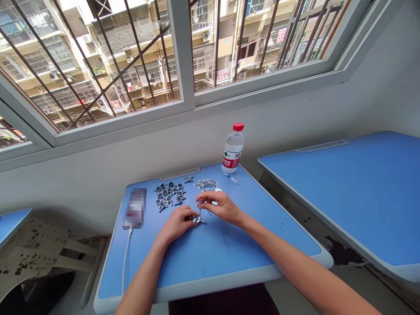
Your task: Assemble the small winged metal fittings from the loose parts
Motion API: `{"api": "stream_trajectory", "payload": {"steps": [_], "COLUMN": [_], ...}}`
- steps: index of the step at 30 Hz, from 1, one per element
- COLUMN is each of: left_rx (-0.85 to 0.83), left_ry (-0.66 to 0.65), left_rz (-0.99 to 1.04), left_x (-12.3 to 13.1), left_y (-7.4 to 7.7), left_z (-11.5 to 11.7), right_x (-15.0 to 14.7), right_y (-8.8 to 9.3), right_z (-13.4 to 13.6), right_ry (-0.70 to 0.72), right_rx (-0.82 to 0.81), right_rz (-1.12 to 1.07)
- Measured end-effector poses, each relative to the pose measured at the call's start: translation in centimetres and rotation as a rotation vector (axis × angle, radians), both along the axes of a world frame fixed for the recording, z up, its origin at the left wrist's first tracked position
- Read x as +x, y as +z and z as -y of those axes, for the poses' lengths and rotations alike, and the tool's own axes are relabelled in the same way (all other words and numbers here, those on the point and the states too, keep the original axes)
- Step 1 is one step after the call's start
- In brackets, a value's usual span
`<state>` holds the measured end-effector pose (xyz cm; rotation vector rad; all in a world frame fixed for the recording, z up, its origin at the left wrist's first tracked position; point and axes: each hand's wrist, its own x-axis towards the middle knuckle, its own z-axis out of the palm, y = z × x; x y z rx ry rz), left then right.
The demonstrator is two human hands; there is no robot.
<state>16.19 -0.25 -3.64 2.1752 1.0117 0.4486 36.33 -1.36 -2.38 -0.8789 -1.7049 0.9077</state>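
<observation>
My left hand pinches a small silver metal fitting against the blue desk. Above it, my right hand grips a small screwdriver held upright, its thin shaft reaching down to the fitting. Whether the tip sits in a screw is too small to tell. Behind my left hand lies a group of similar metal fittings with dark round centres. Farther back are silver link-shaped parts, and a few small pieces are partly covered by my right hand.
A water bottle with a red cap stands at the far right corner, with a thin blue-and-clear tool beside it. On the left lies a blurred phone with a white cable. Another blue desk stands to the right, beyond a gap.
</observation>
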Motion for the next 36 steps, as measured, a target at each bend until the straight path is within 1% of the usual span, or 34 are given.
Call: {"api": "stream_trajectory", "payload": {"steps": [7,15,20,30,36], "left_rx": [-0.014,-0.008,-0.009,-0.015,-0.046], "left_ry": [-0.004,-0.018,-0.013,0.009,0.009], "left_rz": [0.03,0.048,0.047,0.033,0.039], "left_x": [-0.01,-0.05,0.02,0.11,0.14], "left_y": [-0.07,-0.02,0.08,0.13,0.48], "left_z": [-0.04,-0.05,0.04,0.12,0.28], "right_x": [0.05,-0.1,-0.13,-0.22,-0.41], "right_y": [0.13,-0.21,-0.1,-0.04,-0.41], "right_z": [-0.03,-0.05,-0.01,-0.03,0.09], "right_ry": [0.021,0.04,0.043,0.0,-0.038], "right_rx": [-0.045,-0.048,-0.041,-0.03,-0.079], "right_rz": [-0.036,-0.063,-0.059,-0.047,-0.155]}}
